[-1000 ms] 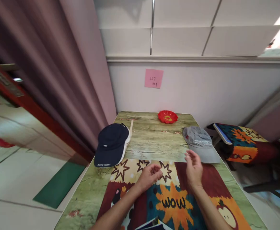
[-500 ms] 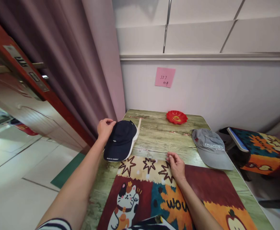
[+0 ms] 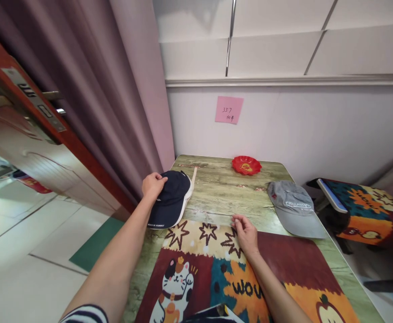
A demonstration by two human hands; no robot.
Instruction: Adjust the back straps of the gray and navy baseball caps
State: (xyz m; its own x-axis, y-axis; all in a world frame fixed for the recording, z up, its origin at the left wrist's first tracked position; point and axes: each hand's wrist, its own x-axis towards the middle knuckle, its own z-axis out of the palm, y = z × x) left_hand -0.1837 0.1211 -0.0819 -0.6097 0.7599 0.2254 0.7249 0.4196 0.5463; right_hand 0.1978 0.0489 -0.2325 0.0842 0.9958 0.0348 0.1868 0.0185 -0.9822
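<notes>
Pale panelled wall fills the upper half of the frame, with a pink sticky note [image 3: 229, 109] stuck at its centre and a mauve curtain [image 3: 115, 98] hanging down the left side. Below it we look onto a green wood-grain bench [image 3: 216, 190], whose near half is covered by a bright cartoon-printed mat [image 3: 284, 255] with a cat and the word WOW. Our left hand [image 3: 153, 185] sits at centre left on the crown of a navy blue fabric cap with a white-edged brim [image 3: 169, 199], fingers curled over its near left edge and gripping it, at the bench's left border. Our right hand [image 3: 245, 233] lies at the middle of the frame on the far edge of the mat, fingers loosely spread and holding nothing. Further right rests a grey fabric cap [image 3: 294, 208], apart from both hands, and a small red scalloped plastic dish [image 3: 246, 165] stands near the wall.
</notes>
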